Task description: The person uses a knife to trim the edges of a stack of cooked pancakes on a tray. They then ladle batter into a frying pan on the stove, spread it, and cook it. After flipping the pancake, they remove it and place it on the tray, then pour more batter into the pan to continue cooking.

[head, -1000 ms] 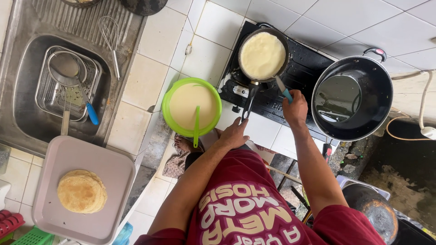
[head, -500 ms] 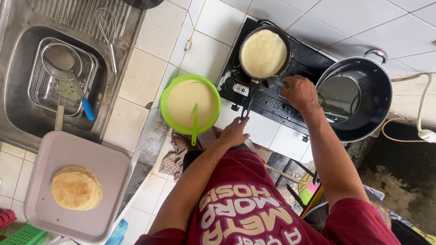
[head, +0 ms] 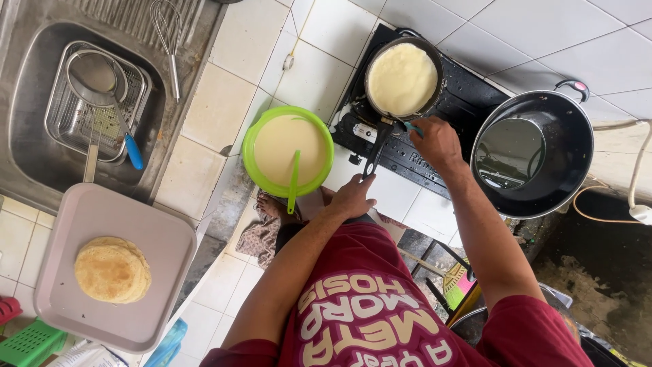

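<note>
The small black frying pan sits on the black stove near the far edge of the tiled table, with a pale round crepe spread across its whole base. The left hand rests at the near end of the pan's handle, fingers loosely curled about its tip; whether they truly clamp it cannot be told. The right hand is clenched on a small teal tool just beside the pan's rim.

To do this well, the left hand would best steady the handle so the pan stays flat on the burner, while the tool slips under the crepe's edge at a shallow angle, working round before lifting, since the sheet looks thin and likely to tear.

The pan's long axis runs from bowl to handle, pointing from the far edge back toward the person, slightly leftward, toward the green bowl of batter.
</note>
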